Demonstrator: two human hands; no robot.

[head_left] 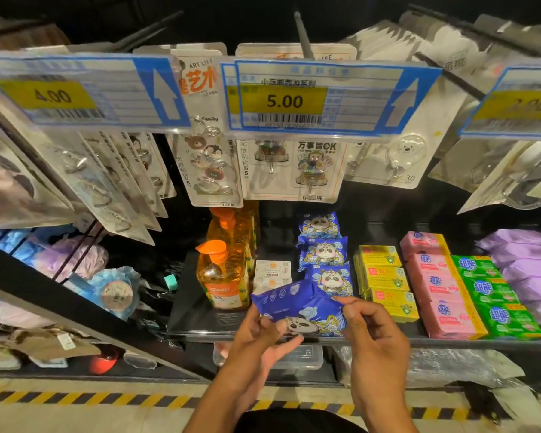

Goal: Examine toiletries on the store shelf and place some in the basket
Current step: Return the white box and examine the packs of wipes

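A shop; clear holders carry price tags, one reading 5.00, another 4.00, each with a barcode and an arrow; carded packs hang in rows on pegs; below, a shelf holds like goods in files: wrapped soaps, orange bottles; striped tape lines the floor.

"5.00" on middle price tag, "4.00" on left tag

Both hands pinch a blue panda packet.
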